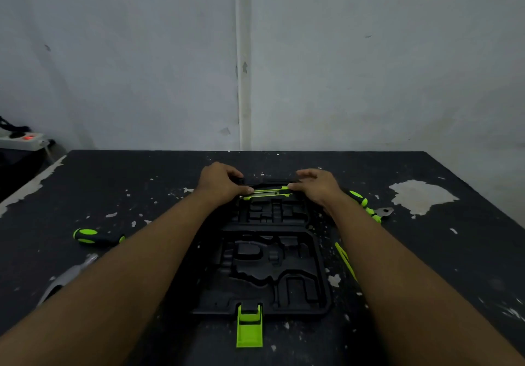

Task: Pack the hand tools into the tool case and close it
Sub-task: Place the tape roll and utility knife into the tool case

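A black tool case lies open flat on the table, its moulded slots bare and a green latch at the near edge. At the far edge of its far half lies a slim green-and-black tool. My left hand and my right hand sit at the tool's two ends, thumbs pressing it and fingers curled over the case's far rim. A green-handled screwdriver lies to the left. Green-handled pliers lie to the right, partly behind my right forearm.
The black table has chipped paint. A metal tool shows at the left behind my left forearm. A thin green piece lies right of the case. A power strip sits off the table's far left. A wall stands behind.
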### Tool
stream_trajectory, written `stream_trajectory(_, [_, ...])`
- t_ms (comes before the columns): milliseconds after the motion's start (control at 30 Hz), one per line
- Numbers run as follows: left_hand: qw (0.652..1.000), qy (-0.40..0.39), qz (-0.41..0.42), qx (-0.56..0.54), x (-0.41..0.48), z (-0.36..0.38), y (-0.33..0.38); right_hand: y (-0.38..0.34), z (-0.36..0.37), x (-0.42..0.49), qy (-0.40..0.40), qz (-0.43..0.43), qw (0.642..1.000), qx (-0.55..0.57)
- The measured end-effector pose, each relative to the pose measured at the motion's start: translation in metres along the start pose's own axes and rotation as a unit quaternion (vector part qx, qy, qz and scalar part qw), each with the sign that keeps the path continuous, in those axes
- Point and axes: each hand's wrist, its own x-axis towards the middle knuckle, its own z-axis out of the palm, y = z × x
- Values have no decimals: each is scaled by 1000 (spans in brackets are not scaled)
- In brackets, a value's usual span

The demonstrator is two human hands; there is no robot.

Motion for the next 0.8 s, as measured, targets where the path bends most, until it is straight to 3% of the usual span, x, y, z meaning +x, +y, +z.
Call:
stream_trajectory(67, [1000, -3, 13, 9, 0, 0, 0, -4, 1, 5, -16, 23, 999, -21])
stream_trajectory(200, [988, 40, 29, 149, -5, 5, 2, -4, 10, 9, -21, 41, 999, -15])
stream_trajectory(400, [995, 36, -43, 85, -7, 3, 5, -5, 1, 10, -37, 68, 997, 6])
stream_trajectory(533, [995, 5, -97, -22, 4, 4, -6, 0, 4, 20, -24, 100, 994, 28])
stream_trajectory(667, [993, 10, -111, -44, 6, 5, -6, 15, 8, 35, -75, 174, 977, 94])
stream_trajectory(800, [991, 8, -124, -57, 10, 7, -9, 14, 9, 40, -92, 186, 971, 117])
